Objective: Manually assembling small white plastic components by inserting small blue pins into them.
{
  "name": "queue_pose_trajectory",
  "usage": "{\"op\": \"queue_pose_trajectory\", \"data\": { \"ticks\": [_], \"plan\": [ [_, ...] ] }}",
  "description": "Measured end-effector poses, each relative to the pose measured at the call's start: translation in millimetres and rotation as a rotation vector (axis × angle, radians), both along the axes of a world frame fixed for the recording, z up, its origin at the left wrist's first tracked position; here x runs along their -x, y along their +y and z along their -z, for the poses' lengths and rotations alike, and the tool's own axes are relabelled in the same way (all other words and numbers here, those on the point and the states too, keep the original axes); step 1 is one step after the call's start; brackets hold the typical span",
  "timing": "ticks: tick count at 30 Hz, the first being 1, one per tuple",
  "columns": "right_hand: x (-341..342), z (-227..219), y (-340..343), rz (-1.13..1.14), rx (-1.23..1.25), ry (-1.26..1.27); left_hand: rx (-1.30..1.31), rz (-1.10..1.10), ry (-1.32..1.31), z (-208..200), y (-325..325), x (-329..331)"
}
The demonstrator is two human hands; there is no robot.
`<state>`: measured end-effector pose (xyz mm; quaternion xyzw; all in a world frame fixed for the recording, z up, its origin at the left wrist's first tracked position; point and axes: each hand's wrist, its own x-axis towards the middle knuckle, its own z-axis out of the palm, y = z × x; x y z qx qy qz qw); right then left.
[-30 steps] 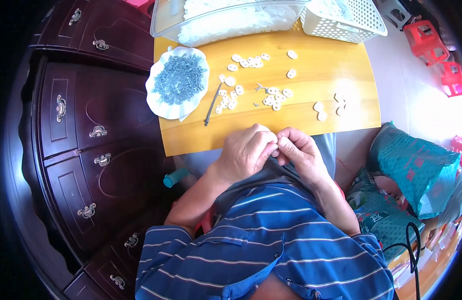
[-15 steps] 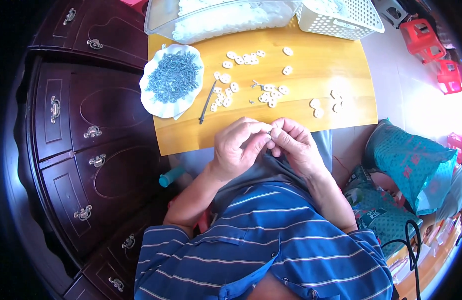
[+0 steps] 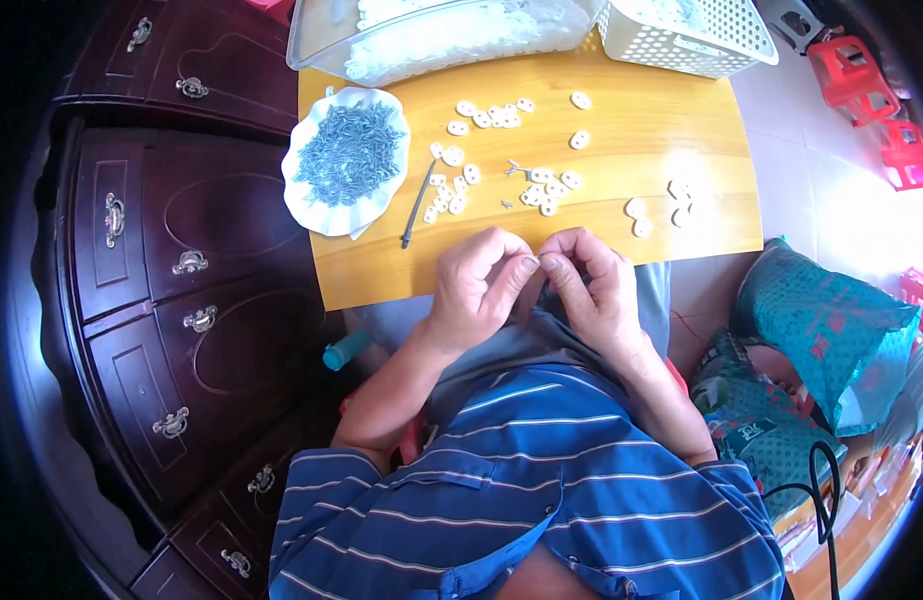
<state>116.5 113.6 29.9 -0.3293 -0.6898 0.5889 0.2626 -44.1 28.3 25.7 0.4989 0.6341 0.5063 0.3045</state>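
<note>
My left hand (image 3: pixel 479 280) and my right hand (image 3: pixel 594 282) meet fingertip to fingertip above my lap, just off the table's near edge. Both are closed in a pinch, thumbs against forefingers. Whatever sits between the fingertips is too small to make out. Beyond them on the yellow wooden table (image 3: pixel 372 270) lie several small cream oval pieces with holes (image 3: pixel 550 186), in loose groups. A thin dark rod-like tool (image 3: pixel 418 205) lies left of the hands. At the table's left, a white scalloped dish (image 3: pixel 300 205) holds a heap of small grey metal screws or pins (image 3: pixel 347 155).
A clear plastic bin (image 3: pixel 322 50) with white pieces and a white perforated basket (image 3: pixel 672 50) stand at the table's far edge. Dark wooden drawers (image 3: pixel 222 250) rise on the left. Teal bags (image 3: pixel 817 320), red stools (image 3: pixel 852 80) and a black cable (image 3: pixel 827 500) are on the right.
My fingers have straightened slightly and drawn a little apart behind the touching tips. The small dark thing glimpsed between them before is now hidden. The table's items stay in place.
</note>
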Motion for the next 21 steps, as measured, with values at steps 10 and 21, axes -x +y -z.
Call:
{"op": "queue_pose_trajectory", "data": {
  "ticks": [10, 21],
  "plan": [
    [0, 0, 38, 0.167, -0.637, -0.215, -0.149, -0.187, 0.379, -2, -7, 34],
    [11, 17, 55, 0.196, -0.747, -0.359, -0.069, -0.255, 0.889, 13, -27, 49]
  ]
}}
